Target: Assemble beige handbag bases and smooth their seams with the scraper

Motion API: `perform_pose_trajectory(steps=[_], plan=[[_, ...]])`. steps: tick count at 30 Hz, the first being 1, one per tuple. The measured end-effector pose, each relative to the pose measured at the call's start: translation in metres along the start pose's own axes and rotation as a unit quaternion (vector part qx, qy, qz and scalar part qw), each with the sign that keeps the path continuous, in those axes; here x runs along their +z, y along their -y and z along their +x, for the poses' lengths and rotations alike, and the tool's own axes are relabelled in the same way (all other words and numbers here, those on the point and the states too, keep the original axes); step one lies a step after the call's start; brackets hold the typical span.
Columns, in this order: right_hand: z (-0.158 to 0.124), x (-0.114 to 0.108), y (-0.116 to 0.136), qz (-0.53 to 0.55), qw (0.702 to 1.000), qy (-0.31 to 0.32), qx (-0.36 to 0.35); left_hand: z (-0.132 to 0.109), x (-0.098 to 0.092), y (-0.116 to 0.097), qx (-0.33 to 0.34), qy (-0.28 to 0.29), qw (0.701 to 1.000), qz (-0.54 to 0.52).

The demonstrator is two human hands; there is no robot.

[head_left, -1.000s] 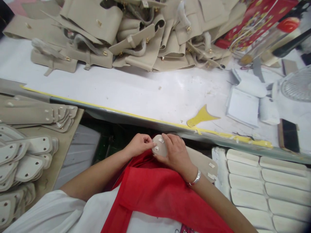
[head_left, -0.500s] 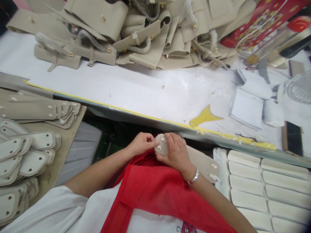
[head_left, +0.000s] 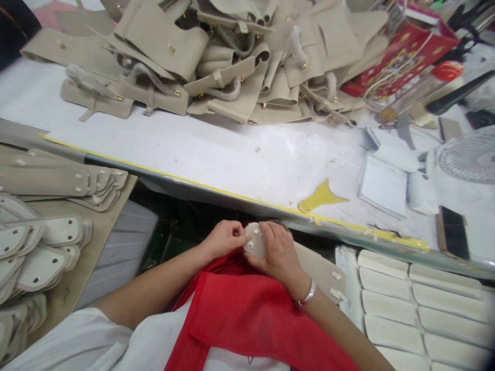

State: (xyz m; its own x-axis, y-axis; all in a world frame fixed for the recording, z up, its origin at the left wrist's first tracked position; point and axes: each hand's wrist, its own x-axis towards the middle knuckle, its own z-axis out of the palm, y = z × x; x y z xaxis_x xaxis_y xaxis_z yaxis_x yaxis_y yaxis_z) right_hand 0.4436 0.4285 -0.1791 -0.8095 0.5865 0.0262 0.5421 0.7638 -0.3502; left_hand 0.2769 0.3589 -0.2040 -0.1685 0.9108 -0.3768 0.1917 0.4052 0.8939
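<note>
One white bench (head_left: 209,154), one beige strip (head_left: 319,265), two hands on it.
From my remote seat I see the strip just off the bench's near edge, probably for easy reach. The right hand (head_left: 276,250), wrist angled from the near right, clasps it between thumb and close-set fingers, seemingly to steady it. The left hand (head_left: 226,238) reaches from the left, its thumb and forefinger pinching the strip's rounded left end beside small white tabs (head_left: 257,233).

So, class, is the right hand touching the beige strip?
Touching: the head view shows the right hand on the beige strip, its fingers and thumb lying over it, no gap showing.
</note>
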Motion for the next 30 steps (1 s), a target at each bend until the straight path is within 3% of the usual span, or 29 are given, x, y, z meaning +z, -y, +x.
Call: perform_pose_trajectory(steps=[3, 7, 13, 18, 22, 25, 30], plan=[[-0.001, -0.01, -0.012, 0.03, 0.999, 0.043, 0.005, 0.0, 0.001, 0.001, 0.007, 0.0, 1.0, 0.019], [0.002, -0.023, -0.027, 0.04, 0.99, 0.115, 0.072, -0.002, 0.002, 0.0, -0.011, 0.012, 1.0, 0.013], [0.014, -0.03, -0.031, 0.11, 0.972, 0.185, 0.092, -0.001, 0.002, 0.0, -0.032, 0.047, 0.998, -0.007], [0.002, -0.03, -0.035, 0.091, 0.984, 0.125, 0.092, 0.004, -0.001, -0.002, 0.029, 0.026, 0.996, 0.082], [-0.022, -0.03, -0.037, 0.049, 0.996, 0.078, 0.015, 0.006, -0.002, -0.01, 0.086, 0.006, 0.99, 0.113], [-0.032, -0.028, -0.036, 0.036, 0.996, 0.079, 0.001, 0.007, -0.001, -0.019, 0.117, 0.043, 0.985, 0.12], [-0.03, -0.023, -0.03, 0.03, 0.998, 0.06, 0.009, 0.008, -0.001, -0.023, 0.112, 0.092, 0.983, 0.111]])
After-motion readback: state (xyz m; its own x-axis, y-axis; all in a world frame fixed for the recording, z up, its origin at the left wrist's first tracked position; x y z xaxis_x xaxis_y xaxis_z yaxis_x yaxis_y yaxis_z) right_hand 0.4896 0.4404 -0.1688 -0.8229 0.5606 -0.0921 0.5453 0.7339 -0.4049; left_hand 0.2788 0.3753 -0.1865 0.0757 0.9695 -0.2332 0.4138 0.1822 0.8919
